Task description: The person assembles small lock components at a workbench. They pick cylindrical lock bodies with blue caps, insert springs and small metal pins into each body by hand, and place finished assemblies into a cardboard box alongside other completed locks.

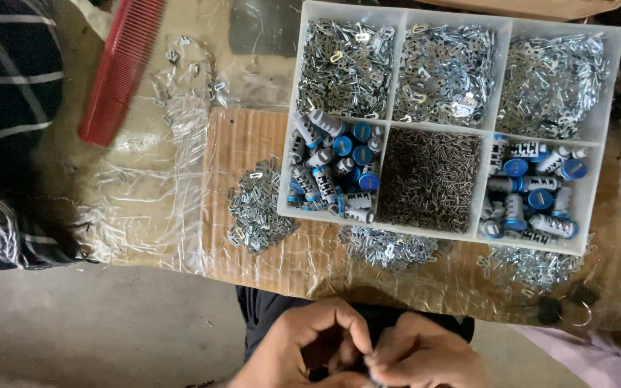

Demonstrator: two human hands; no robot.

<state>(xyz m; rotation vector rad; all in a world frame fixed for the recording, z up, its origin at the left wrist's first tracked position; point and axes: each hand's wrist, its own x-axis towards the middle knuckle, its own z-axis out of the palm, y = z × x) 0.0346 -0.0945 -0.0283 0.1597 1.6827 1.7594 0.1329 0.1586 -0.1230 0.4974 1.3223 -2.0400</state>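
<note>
Fingers of left hand curled tight, tips meeting fingers of right hand at bottom edge, pinching small metal part, mostly hidden; kind unclear. Beyond hands, on cardboard-covered bench: loose pile of metal clips, then white compartment tray holding clips, pins and blue-capped lock cylinders. Red comb far left.
</note>
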